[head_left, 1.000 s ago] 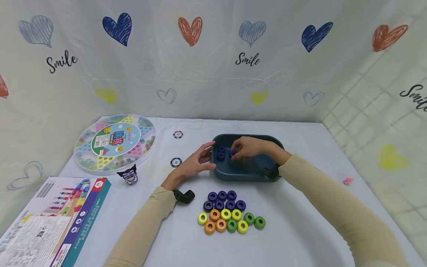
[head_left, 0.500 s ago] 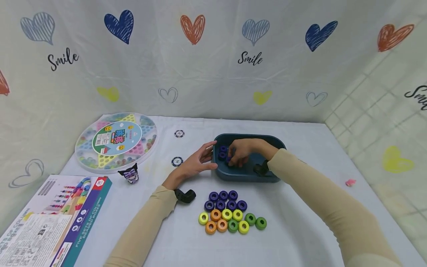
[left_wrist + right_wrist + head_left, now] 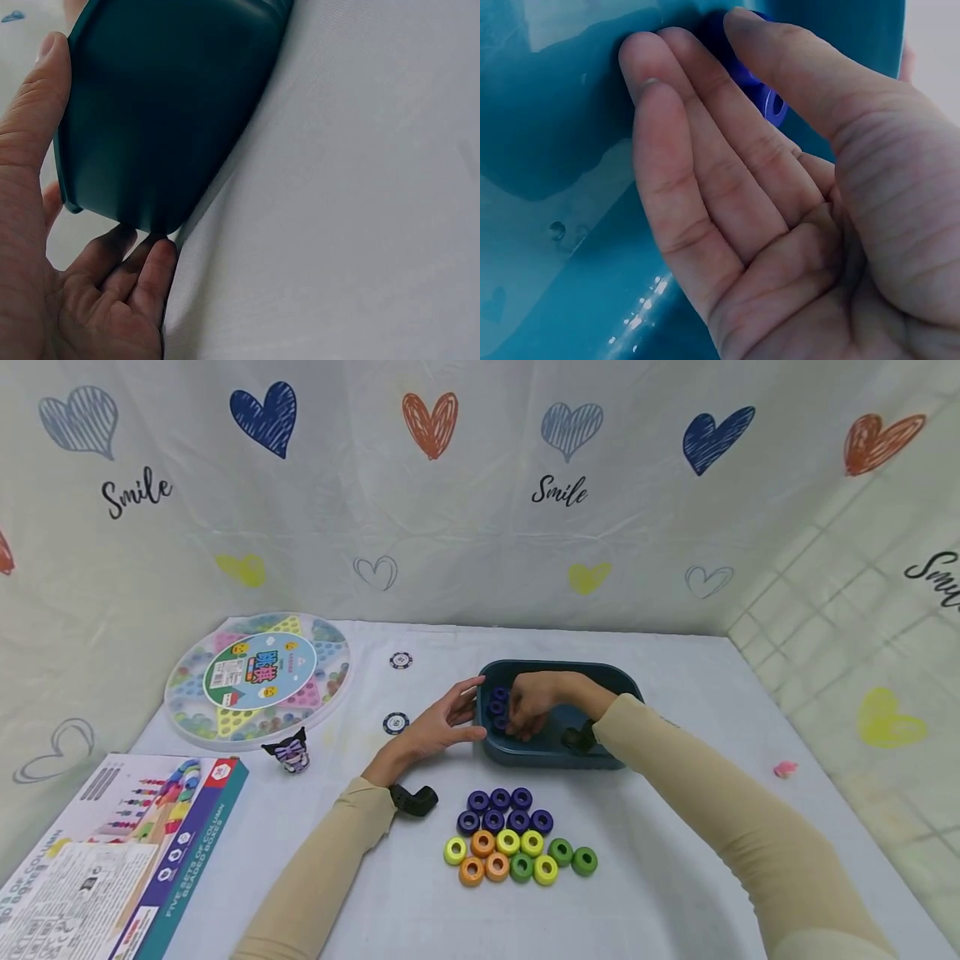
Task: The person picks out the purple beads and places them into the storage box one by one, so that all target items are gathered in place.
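Right hand [image 3: 531,706] inside teal tray [image 3: 555,762], thumb and fingers seemingly pinching purple bead [image 3: 500,724] near left end; firmness cannot be told. Risk: crowded fingertips could knock neighbouring beads [image 3: 496,708] askew. Fingers angled down, forearm reaching in across tray's right side. Left hand [image 3: 442,718] loosely spread, braced on tray's left end; slip there might let tray shift. Loose coloured beads [image 3: 507,852] on cloth, nearer person.

Rings [image 3: 497,702] at left inside the tray [image 3: 547,759], more rings [image 3: 507,852] in front.
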A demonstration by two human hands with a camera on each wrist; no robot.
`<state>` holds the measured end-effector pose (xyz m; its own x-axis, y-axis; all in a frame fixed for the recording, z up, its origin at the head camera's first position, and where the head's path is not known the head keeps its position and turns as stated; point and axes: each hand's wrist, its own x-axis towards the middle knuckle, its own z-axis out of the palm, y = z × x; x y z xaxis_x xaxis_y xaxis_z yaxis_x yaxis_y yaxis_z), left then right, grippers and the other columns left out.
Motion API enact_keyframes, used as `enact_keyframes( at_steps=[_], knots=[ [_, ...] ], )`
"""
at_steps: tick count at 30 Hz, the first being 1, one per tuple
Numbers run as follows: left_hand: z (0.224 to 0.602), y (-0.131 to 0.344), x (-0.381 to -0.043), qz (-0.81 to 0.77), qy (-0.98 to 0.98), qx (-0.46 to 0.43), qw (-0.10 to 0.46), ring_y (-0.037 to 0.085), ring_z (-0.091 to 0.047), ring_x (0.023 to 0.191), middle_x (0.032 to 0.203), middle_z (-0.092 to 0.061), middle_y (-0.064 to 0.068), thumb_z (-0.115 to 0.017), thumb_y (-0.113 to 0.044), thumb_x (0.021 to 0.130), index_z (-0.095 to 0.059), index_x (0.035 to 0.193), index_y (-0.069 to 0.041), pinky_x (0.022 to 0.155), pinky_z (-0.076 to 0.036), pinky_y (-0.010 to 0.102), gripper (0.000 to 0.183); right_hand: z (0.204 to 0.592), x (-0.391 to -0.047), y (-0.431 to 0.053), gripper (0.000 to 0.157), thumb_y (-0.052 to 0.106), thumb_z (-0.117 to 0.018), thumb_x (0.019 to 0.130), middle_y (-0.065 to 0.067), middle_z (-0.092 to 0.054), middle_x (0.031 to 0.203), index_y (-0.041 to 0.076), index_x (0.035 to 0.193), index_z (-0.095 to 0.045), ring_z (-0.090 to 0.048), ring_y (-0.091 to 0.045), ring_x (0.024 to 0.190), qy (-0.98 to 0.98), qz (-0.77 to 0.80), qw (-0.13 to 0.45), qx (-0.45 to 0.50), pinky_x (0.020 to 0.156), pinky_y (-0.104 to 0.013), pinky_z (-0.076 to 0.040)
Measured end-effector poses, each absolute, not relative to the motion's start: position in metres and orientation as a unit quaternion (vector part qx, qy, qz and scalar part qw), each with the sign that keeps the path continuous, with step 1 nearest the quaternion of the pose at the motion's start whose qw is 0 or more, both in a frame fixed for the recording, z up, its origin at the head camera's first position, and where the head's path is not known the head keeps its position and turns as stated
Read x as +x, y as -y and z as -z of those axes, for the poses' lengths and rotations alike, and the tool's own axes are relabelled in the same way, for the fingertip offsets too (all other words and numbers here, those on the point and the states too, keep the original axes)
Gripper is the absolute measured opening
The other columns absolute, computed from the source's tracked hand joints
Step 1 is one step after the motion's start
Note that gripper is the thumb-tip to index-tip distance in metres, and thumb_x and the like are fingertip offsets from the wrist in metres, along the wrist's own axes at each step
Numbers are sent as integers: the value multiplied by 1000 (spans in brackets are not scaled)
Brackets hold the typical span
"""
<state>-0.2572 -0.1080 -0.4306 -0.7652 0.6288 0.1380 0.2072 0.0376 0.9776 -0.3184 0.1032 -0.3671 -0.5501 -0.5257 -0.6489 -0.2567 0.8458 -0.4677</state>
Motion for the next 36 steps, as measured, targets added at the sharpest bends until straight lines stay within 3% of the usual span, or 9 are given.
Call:
enact_keyframes(
  at_steps=[17, 23, 31, 36],
  knots=[
    [431, 108, -257, -634, -693, 299, 170, 28, -26, 131, 147, -17, 14, -67, -17, 82, -16, 145, -16, 105, -24, 43, 82, 353, -307, -108, 20, 26, -59, 88, -6, -65, 86, 7, 91, -64, -64, -18, 75, -871, 154, 398, -243, 66, -29, -54],
    [432, 109, -257, -636, -690, 302, 170, 29, -25, 131, 147, -15, 16, -67, -17, 82, -16, 145, -15, 105, -24, 44, 82, 342, -286, -115, 15, 24, -58, 88, -1, -61, 78, 10, 94, -62, -60, -13, 64, -884, 158, 310, -313, 58, -26, -51],
    [432, 109, -258, -637, -690, 301, 167, 29, -25, 131, 147, -15, 17, -68, -19, 81, -15, 145, -13, 105, -24, 44, 83, 333, -231, -121, 9, 22, -61, 87, 7, -55, 64, 15, 91, -63, -49, -7, 53, -889, 191, 165, -382, 50, -23, -44],
    [430, 108, -256, -637, -688, 305, 165, 30, -26, 131, 147, -15, 18, -68, -16, 82, -15, 145, -12, 105, -25, 45, 82, 330, -195, -129, 6, 24, -62, 86, 12, -55, 64, 20, 90, -62, -47, -4, 55, -892, 186, 144, -386, 50, -21, -44]
  ],
)
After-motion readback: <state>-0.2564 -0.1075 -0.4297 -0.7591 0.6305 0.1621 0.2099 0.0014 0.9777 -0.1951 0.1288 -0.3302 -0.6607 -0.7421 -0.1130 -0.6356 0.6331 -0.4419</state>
